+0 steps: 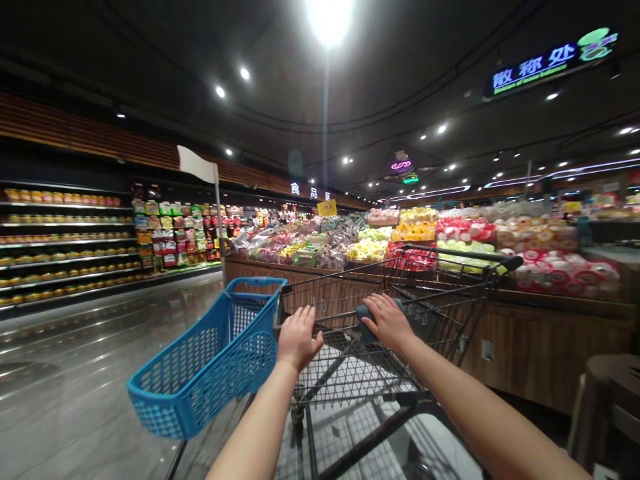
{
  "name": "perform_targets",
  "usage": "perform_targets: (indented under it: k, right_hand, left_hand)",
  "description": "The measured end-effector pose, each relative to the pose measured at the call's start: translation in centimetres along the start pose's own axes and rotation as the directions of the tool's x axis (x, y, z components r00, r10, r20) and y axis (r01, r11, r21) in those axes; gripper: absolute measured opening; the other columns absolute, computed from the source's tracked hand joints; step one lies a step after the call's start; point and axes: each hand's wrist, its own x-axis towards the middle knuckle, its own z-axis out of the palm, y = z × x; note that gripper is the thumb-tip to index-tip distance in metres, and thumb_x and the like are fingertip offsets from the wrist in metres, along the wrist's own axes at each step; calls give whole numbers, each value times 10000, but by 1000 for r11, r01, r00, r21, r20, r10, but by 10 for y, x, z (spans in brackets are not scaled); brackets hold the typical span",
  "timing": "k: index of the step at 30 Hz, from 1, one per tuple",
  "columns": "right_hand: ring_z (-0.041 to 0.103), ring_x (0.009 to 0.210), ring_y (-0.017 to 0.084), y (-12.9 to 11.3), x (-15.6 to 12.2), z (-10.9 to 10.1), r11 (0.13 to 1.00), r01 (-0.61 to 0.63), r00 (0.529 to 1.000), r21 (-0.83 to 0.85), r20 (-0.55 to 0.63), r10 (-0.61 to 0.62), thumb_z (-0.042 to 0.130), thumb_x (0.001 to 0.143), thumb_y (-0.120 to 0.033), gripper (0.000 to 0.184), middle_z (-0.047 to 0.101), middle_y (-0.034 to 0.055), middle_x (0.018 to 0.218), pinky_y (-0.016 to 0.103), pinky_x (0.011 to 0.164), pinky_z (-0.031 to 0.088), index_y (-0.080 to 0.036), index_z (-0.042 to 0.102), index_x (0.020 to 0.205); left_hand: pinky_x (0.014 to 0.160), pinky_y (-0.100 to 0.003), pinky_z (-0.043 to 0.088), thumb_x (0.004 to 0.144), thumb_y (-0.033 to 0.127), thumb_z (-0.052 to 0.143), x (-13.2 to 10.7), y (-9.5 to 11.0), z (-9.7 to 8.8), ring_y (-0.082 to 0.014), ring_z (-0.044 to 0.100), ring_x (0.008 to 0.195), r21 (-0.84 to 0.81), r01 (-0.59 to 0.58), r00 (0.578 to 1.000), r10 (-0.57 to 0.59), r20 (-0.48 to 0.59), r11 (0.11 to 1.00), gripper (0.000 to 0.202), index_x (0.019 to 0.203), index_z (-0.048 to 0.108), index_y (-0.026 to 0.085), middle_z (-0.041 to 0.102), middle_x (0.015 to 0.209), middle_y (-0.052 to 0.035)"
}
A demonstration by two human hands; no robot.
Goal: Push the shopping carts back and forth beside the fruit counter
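The left hand (297,338), fingers together, and the right hand (389,321), draped over a blue-grey pad (366,332), lie at the wire shopping cart (460,259) beneath them; grip closure cannot be told. Steady, even pressure looks best.

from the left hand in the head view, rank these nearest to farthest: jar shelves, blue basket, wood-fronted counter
1. Blue basket: just left of the left hand.
2. Wood-fronted counter: ahead and to the right.
3. Jar shelves: far off, at the left edge.
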Motion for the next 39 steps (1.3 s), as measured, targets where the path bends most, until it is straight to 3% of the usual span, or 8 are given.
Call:
perform_targets:
  k: [5,9,13,20,24,28,35,39]
  right_hand:
    - [489,1272,245,50,-18,-7,990,-119,992,-77,-43,116,411,966,-477,451,622,93,1281,463,1157,252,-174,587,1249]
    - [504,1247,251,59,-20,-8,981,-166,986,-102,-39,163,404,965,-478,445,652,97,1215,475,1154,239,-160,611,1197]
    - [505,1242,262,38,-11,-5,983,-160,987,-90,-30,158,406,965,-445,408,663,104,1182,490,1147,229,-161,619,1166]
    - [486,1264,249,-33,12,4,997,-56,998,49,-9,57,474,940,-468,425,638,99,1235,458,1169,198,-171,586,1222]
    - [477,1270,247,-45,17,4,998,-25,1000,62,4,25,490,936,-457,431,630,96,1252,437,1166,218,-170,576,1247]
    - [493,1249,233,-24,15,1,999,33,999,34,30,-34,487,938,-451,438,620,96,1273,409,1150,261,-177,569,1271]
    - [512,1229,251,51,-13,-11,982,-157,988,-101,-19,156,399,970,-466,411,658,86,1215,524,1165,155,-200,614,1198]
    - [462,1277,275,70,-24,-14,970,-196,981,-145,-21,195,373,971,-465,423,646,89,1241,573,1146,132,-201,609,1203]
  left_hand:
    - [1067,-485,373,844,371,485,0,3,1,-317,458,1334,-11,-9,1000,9,-16,1000,602,1392,490,120,509,1443,-142]
    - [1063,-484,372,838,373,492,1,11,5,-318,466,1326,-19,1,998,-2,-67,1000,599,1380,506,118,519,1434,-143]
    - [1053,-493,374,827,381,507,4,17,8,-326,473,1317,-33,16,996,-19,-84,999,592,1365,526,134,532,1422,-142]
    - [1056,-482,377,830,370,505,4,12,9,-320,475,1316,-9,16,997,-17,-69,1000,592,1367,520,121,533,1421,-146]
    - [1058,-487,381,835,361,500,3,4,7,-323,474,1318,7,12,999,-12,-47,1000,594,1373,510,110,532,1421,-149]
    - [1059,-483,387,838,348,490,2,-4,4,-318,466,1328,23,-2,1000,2,-8,1000,595,1381,500,104,520,1432,-149]
    - [1057,-484,391,835,337,497,1,-6,2,-319,472,1324,-10,-14,999,14,-31,1000,576,1373,516,131,535,1418,-145]
    - [1051,-493,387,832,355,495,2,2,4,-323,477,1316,-34,4,998,-6,-59,999,580,1364,524,128,544,1410,-146]
